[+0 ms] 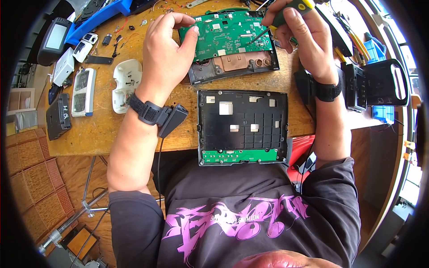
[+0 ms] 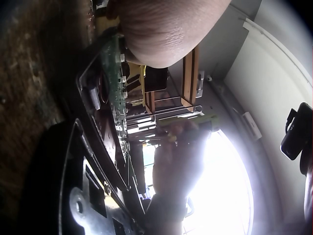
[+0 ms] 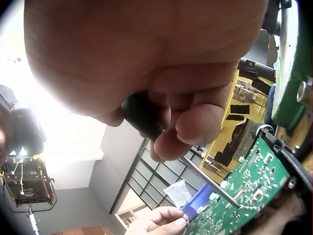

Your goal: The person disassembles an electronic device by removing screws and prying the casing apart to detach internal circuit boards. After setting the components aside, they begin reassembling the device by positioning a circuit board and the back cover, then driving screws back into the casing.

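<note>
In the head view, a green circuit board [image 1: 223, 40] lies over a black casing [image 1: 208, 77], whose copper-coloured plate [image 1: 234, 62] shows along the near side. My left hand [image 1: 165, 53] pinches the board's left edge, thumb on its upper face. My right hand [image 1: 308, 42] grips a screwdriver with a green and yellow handle [image 1: 292, 12]. Its thin shaft slants down to the left, the tip right at the board's face. The right wrist view shows the screwdriver shaft [image 3: 212, 183] reaching the board [image 3: 244, 196] between small components. My palm hides most of the handle there.
A black panel [image 1: 219, 134] with cut-outs and a narrow green board [image 1: 250, 155] overhangs the table's front edge. White plastic shells [image 1: 123, 85] and a black box [image 1: 58, 117] lie left. A blue tray [image 1: 96, 22] stands behind, and a black device [image 1: 384, 82] is at right.
</note>
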The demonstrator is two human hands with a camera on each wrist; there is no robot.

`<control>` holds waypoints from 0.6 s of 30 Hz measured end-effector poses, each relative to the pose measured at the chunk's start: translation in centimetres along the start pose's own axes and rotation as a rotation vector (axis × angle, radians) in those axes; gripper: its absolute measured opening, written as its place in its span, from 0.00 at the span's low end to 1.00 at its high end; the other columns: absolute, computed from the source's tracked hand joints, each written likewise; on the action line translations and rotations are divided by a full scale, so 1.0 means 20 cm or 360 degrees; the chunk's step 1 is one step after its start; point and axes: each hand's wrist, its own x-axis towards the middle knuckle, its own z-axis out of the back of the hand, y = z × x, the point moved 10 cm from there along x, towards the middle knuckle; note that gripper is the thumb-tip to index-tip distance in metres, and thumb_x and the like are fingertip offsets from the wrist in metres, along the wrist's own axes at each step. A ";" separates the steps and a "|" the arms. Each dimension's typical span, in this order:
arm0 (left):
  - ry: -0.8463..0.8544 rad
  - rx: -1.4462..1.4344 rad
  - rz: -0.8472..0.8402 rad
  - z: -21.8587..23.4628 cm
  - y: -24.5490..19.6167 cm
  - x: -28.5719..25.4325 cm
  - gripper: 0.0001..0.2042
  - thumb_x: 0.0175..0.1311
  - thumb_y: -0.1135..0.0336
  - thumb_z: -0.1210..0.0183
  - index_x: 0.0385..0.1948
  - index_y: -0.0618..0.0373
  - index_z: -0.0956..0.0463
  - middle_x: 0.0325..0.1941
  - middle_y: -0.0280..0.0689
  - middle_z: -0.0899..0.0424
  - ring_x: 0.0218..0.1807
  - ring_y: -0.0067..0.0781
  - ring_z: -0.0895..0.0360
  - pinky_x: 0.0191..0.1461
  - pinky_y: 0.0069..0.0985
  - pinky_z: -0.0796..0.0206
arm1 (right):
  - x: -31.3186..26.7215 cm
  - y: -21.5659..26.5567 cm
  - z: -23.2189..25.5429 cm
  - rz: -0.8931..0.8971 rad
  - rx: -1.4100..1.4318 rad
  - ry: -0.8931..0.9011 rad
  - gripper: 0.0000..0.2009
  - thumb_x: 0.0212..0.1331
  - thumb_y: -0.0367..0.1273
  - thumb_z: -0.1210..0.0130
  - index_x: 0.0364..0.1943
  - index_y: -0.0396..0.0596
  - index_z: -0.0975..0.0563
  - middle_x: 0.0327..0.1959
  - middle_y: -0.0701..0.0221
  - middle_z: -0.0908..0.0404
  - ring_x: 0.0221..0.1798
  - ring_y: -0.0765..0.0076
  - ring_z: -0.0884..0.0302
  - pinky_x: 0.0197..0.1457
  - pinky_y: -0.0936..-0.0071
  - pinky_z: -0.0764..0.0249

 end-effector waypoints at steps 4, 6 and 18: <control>0.0009 -0.0008 0.0005 0.00 0.00 0.00 0.07 0.72 0.71 0.27 0.46 0.59 0.12 0.46 0.41 0.06 0.53 0.44 0.10 0.62 0.41 0.19 | 0.00 0.02 -0.01 0.0036 -0.0008 0.0037 0.11 0.90 0.34 0.42 0.57 0.39 0.19 0.45 0.67 0.09 0.27 0.86 0.25 0.31 0.84 0.28; 0.0009 -0.0006 0.0004 0.00 0.00 0.00 0.07 0.72 0.71 0.27 0.46 0.59 0.12 0.46 0.41 0.06 0.53 0.44 0.10 0.62 0.41 0.20 | 0.00 0.02 0.00 0.0032 -0.0037 0.0017 0.10 0.89 0.34 0.40 0.57 0.39 0.19 0.45 0.68 0.09 0.28 0.86 0.24 0.31 0.84 0.27; 0.0079 0.0059 0.0005 -0.01 0.01 0.00 0.10 0.75 0.69 0.26 0.52 0.60 0.11 0.51 0.40 0.04 0.56 0.38 0.08 0.66 0.36 0.21 | 0.01 0.07 0.02 0.0287 -0.0218 0.0085 0.13 0.76 0.33 0.24 0.51 0.40 0.16 0.44 0.69 0.07 0.37 0.83 0.16 0.40 0.81 0.22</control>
